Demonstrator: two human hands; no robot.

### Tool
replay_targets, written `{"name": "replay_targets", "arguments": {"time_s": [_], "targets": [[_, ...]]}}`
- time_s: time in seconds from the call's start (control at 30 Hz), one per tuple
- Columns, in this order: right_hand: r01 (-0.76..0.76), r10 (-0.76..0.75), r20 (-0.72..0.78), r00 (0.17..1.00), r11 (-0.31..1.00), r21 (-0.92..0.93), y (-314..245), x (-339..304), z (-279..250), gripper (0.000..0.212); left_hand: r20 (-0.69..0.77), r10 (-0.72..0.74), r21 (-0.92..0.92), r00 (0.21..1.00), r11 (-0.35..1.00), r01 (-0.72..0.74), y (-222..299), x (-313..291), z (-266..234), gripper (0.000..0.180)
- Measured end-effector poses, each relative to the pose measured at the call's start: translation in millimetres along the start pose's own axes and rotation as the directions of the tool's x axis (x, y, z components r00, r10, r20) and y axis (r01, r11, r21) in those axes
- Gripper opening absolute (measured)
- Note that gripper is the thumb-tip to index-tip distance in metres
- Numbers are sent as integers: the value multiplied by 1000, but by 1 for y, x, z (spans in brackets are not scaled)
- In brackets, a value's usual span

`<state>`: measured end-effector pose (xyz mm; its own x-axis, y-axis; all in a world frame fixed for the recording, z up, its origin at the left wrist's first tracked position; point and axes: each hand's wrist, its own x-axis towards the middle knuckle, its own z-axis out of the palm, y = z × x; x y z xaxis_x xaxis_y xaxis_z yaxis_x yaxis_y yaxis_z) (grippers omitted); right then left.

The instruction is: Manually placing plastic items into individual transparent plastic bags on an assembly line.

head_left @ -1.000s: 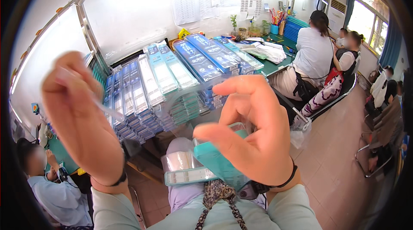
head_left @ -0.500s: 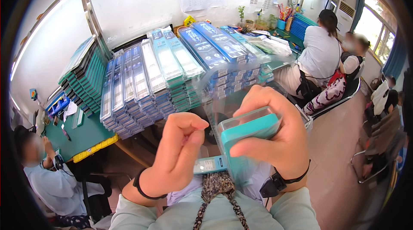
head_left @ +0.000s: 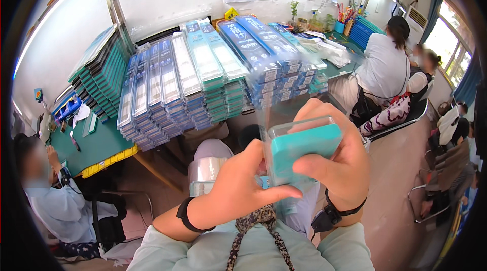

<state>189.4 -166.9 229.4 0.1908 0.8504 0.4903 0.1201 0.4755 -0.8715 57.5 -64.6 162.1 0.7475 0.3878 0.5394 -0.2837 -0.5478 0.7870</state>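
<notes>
A long teal box (head_left: pixel 309 144) stands end-up before me inside a clear plastic wrapper (head_left: pixel 269 136). My right hand (head_left: pixel 340 154) is closed round its upper part, thumb across the near side and fingers behind. Lower down, my left hand (head_left: pixel 236 174) is at the box's left side, its thumb stretched across the near face. The other left fingers are mostly hidden behind the box and wrapper, and they seem to wrap it. Over my lap, beyond my left hand, lies a clear-topped pack (head_left: pixel 202 188), partly covered by that hand.
Stacked blue and teal flat boxes (head_left: pixel 187 83) fill the table ahead. Farther left rises a pile of teal and black trays (head_left: pixel 99 75) on a green table (head_left: pixel 109 141). One person (head_left: pixel 66 205) sits at left, another (head_left: pixel 380 63) at right. Chairs (head_left: pixel 431 190) line the far right.
My left hand has gone from a pinch beside the box to lying against it, thumb outstretched. The box and my right hand have shifted slightly right. My view has turned a little.
</notes>
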Motion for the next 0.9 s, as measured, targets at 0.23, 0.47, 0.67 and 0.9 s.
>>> {"name": "replay_targets", "arguments": {"time_s": [0.23,0.47,0.67,0.9], "targets": [[-149,145,93,985,988,32,4,-1,2,38,33,164,38,986,986,-165,-14,-4,-2,53],[-54,73,66,995,965,-256,-14,-6,0,39,43,210,35,977,977,-211,-21,-6,6,60],[-144,116,-197,974,980,-137,-16,-11,14,47,124,299,88,946,946,-311,-15,-2,9,66],[-175,174,-11,985,978,-113,-29,-4,13,86,86,346,139,934,924,-355,-14,-3,22,70]]}}
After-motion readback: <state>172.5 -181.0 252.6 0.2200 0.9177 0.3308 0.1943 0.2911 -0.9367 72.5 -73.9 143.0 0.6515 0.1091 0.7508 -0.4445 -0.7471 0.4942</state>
